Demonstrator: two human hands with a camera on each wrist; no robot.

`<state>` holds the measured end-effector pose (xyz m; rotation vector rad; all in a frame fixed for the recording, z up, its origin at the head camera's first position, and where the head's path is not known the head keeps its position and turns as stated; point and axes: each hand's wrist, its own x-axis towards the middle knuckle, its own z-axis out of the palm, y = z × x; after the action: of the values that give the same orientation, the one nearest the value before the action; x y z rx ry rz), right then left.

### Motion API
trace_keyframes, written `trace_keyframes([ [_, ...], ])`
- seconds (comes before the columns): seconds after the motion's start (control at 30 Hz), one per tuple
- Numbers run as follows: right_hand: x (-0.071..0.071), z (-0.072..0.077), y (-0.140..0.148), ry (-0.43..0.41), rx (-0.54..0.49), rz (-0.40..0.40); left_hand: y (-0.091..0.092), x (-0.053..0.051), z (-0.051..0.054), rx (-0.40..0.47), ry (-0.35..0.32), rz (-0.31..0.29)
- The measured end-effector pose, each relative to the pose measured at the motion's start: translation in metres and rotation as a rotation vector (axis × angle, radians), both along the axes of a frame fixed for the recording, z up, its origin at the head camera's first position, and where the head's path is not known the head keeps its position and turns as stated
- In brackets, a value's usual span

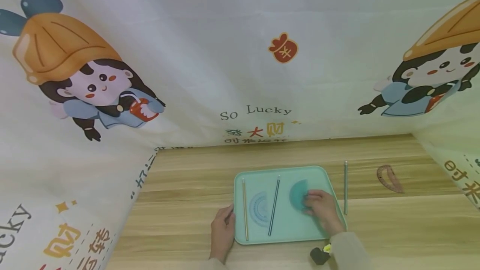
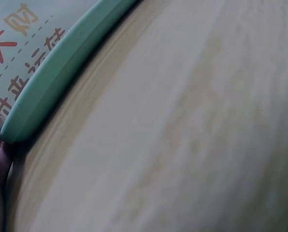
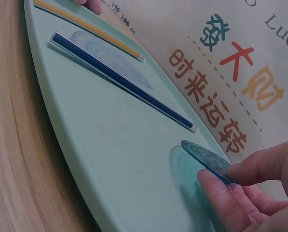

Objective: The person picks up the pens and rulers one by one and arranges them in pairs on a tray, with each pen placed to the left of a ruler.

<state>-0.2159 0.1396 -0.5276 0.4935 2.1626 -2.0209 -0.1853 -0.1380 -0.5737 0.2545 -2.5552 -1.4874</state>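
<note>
Nearest me, a small black object (image 1: 318,256) is sitting beside my right sleeve. My left hand (image 1: 223,229) is gripping the left rim of the green tray (image 1: 300,229). My right hand (image 1: 323,211) is pinching the teal protractor (image 1: 298,195) by its straight edge, holding it tilted over the tray's right half. Its curve is pointing left; its long axis, that straight edge, is running away from me. Left of it, a dark pencil (image 1: 274,205) is lying with its far end leaning right, a pale blue protractor (image 1: 258,209) is curving left, and a gold pencil (image 1: 245,211) is pointing away. Right of the tray, another pencil (image 1: 346,188) and a pinkish protractor (image 1: 393,177) are resting on the surface (image 1: 180,203). Printed cloth (image 1: 206,53) is hanging behind.
</note>
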Motion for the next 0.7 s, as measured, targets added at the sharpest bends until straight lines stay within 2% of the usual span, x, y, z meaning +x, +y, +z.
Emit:
trace_keyframes([
  [0.37,-0.003,0.0,-0.014,0.018,-0.007,0.0,0.001,0.001,0.002,0.004,-0.002,0.0],
  [0.53,-0.003,0.0,-0.02,0.021,-0.011,0.001,-0.001,0.001,0.002,-0.009,0.022,0.001],
  [0.7,-0.004,-0.001,-0.025,0.014,0.009,0.014,0.0,0.001,0.002,0.002,0.002,-0.004],
])
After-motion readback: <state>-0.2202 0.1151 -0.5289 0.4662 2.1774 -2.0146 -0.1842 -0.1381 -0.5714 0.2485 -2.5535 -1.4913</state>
